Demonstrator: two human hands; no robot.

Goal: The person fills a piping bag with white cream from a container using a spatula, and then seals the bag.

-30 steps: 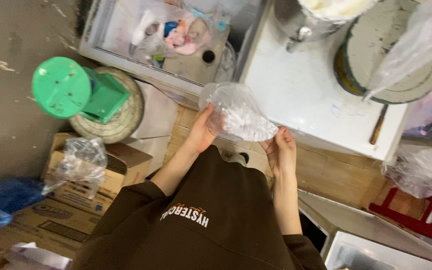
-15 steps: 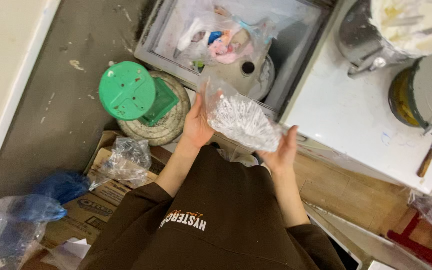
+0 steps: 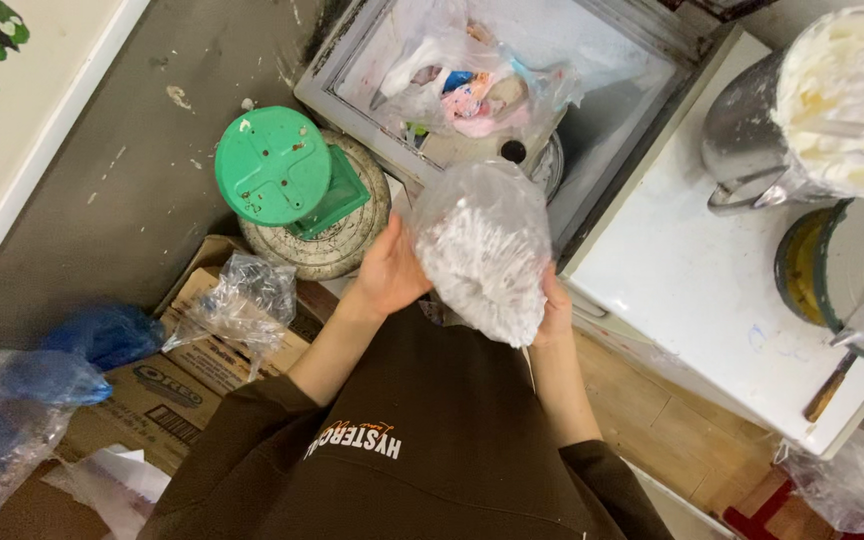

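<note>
Gripping from both sides, I am cradling a clear plastic bag (image 3: 480, 250) of white crumbly material. My left hand (image 3: 389, 272) is cupping its left flank, fingers curled; my right hand (image 3: 552, 312) is pressing underneath at the lower right. It is hanging above the floor, between the green stool (image 3: 274, 165) and the white table (image 3: 712, 290). I am judging the thin film risky: squeezing could split it, spilling the contents. Both forearms are angling upward, sleeves pushed back.

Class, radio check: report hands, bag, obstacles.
Left hand and right hand both gripping clear bag of white stuff. Green stool left. Nothing blocking.
</note>
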